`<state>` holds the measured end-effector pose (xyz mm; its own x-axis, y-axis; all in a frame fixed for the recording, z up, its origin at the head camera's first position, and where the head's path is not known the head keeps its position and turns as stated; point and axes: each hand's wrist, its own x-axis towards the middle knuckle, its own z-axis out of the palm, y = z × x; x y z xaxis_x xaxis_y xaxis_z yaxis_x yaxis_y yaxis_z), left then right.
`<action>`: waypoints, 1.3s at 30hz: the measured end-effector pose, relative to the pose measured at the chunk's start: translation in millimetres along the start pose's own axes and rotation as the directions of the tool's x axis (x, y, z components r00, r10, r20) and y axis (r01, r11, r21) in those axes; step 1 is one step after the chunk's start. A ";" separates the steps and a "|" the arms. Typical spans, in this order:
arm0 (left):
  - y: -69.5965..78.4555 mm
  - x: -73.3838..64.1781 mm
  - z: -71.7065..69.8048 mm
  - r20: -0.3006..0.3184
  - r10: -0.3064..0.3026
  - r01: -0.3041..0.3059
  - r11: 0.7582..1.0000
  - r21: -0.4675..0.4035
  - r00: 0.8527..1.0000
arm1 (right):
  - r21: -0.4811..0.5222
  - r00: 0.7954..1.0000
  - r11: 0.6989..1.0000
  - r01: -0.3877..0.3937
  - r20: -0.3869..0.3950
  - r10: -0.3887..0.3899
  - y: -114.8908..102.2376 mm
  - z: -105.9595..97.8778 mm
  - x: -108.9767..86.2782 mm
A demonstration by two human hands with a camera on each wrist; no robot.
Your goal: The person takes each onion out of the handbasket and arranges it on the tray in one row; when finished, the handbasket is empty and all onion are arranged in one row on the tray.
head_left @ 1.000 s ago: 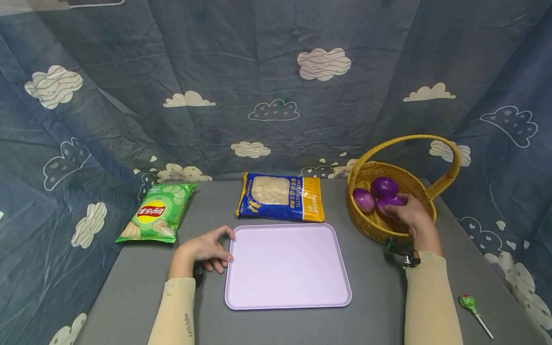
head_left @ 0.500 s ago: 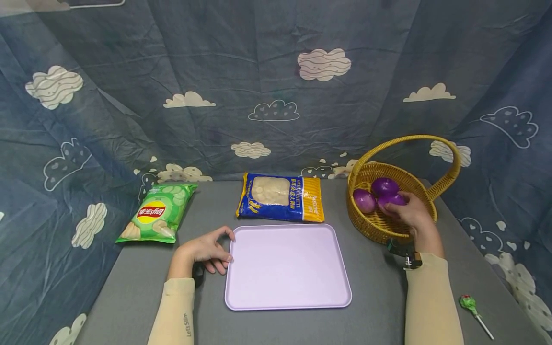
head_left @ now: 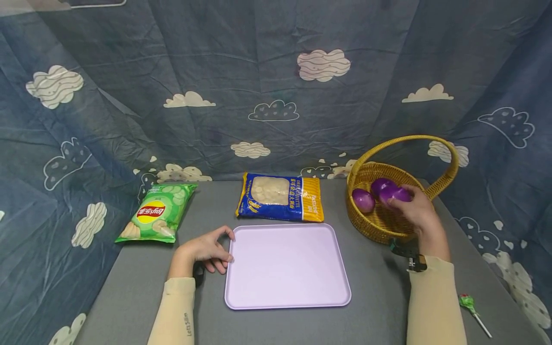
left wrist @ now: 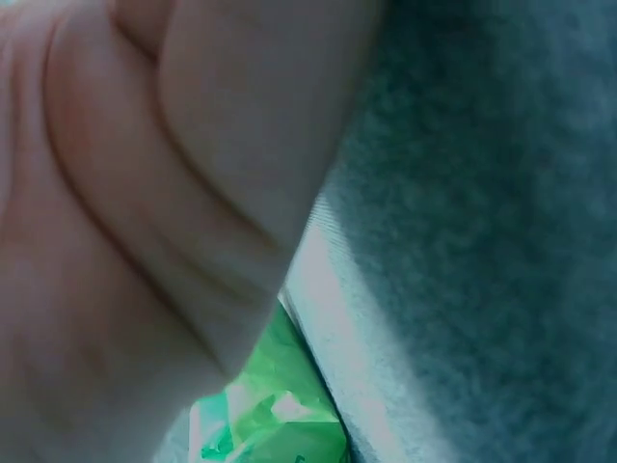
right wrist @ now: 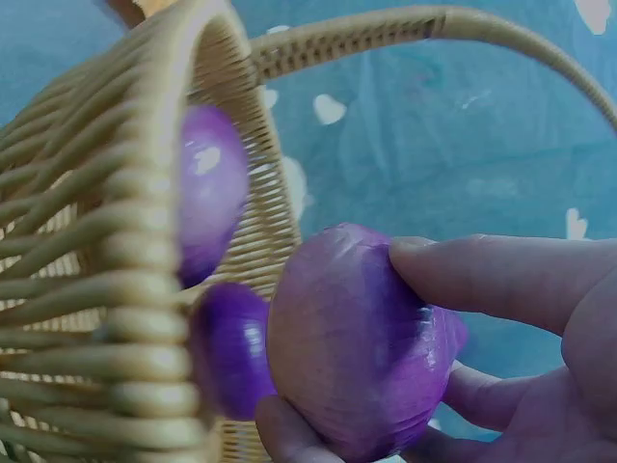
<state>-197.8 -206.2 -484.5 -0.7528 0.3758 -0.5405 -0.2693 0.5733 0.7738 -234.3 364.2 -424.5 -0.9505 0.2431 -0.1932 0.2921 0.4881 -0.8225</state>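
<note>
My right hand (head_left: pixel 419 211) grips a purple onion (right wrist: pixel 362 338) between thumb and fingers, over the wicker basket (head_left: pixel 366 226). Two more onions lie in the basket: one paler onion (head_left: pixel 363 200) at its left side and a darker onion (head_left: pixel 381 186) behind the held one. In the right wrist view the held onion shows large, beside the basket's rim. My left hand (head_left: pixel 205 249) rests at the left edge of the lilac tray (head_left: pixel 288 268), thumb and a fingertip touching its rim. The left wrist view shows mostly the palm.
A green bag of chips (head_left: pixel 157 213) lies at the back left. Behind the tray lies a blue and yellow pasta bag (head_left: pixel 279 197). A lollipop (head_left: pixel 474 314) lies right of my right forearm. The basket's tall handle (head_left: pixel 405 139) arches over it. A cloud-patterned curtain (head_left: pixel 276 72) hangs behind the grey table.
My right hand has moved slightly up and to the right, lifting the onion away from the other two. The left hand and the tray stay where they were.
</note>
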 end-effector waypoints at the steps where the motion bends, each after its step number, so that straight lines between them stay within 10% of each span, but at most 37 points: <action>1: 0.1 -0.1 0.3 0.003 0.004 -0.004 1.000 0.001 1.000 | 0.002 1.000 1.000 0.006 0.000 -0.006 -2.1 -1.3 -2.4; 24: 4.9 -7.1 3.0 0.045 0.035 -0.038 0.998 0.048 0.998 | -0.008 0.981 0.982 0.186 0.053 -0.186 -56.4 -2.3 -66.5; 39: 1.0 -4.8 1.6 0.043 0.049 -0.051 0.998 0.041 0.998 | 0.053 0.927 0.944 0.324 0.179 -0.329 -101.8 65.6 -90.9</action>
<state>-193.6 -206.2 -481.7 -0.7384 0.4344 -0.5159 -0.2059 0.5832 0.7858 -184.6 237.4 -358.3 -0.9964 -0.0849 -0.0046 -0.0382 0.4956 -0.8677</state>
